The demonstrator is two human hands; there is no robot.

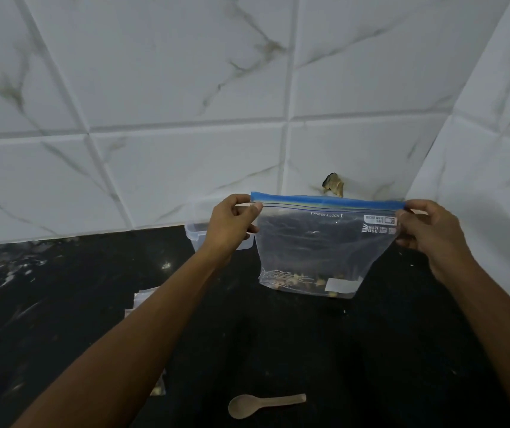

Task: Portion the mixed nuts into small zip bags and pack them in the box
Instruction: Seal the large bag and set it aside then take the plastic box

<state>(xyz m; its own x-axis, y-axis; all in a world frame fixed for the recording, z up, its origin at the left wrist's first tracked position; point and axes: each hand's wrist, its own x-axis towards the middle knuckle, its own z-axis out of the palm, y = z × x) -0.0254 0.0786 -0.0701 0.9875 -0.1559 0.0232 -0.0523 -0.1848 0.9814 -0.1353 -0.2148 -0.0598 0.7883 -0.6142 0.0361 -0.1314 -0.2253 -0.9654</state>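
Observation:
A large clear zip bag (pixel 321 248) with a blue seal strip stands upright on the black counter, a few nuts lying at its bottom. My left hand (pixel 232 223) pinches the left end of the seal strip and my right hand (pixel 426 230) pinches the right end, stretching the top taut. Behind my left hand stands a clear plastic box (pixel 196 237), mostly hidden. A beige spoon (pixel 263 404) lies on the counter near me. Small zip bags (pixel 142 299) lie flat on the left, partly under my left forearm; one (pixel 158 387) shows nuts inside.
The black marble counter (pixel 62 304) meets white marble-patterned wall tiles (pixel 185 103) at the back and on the right, forming a corner. A chipped hole in the tile (pixel 334 185) sits just above the bag.

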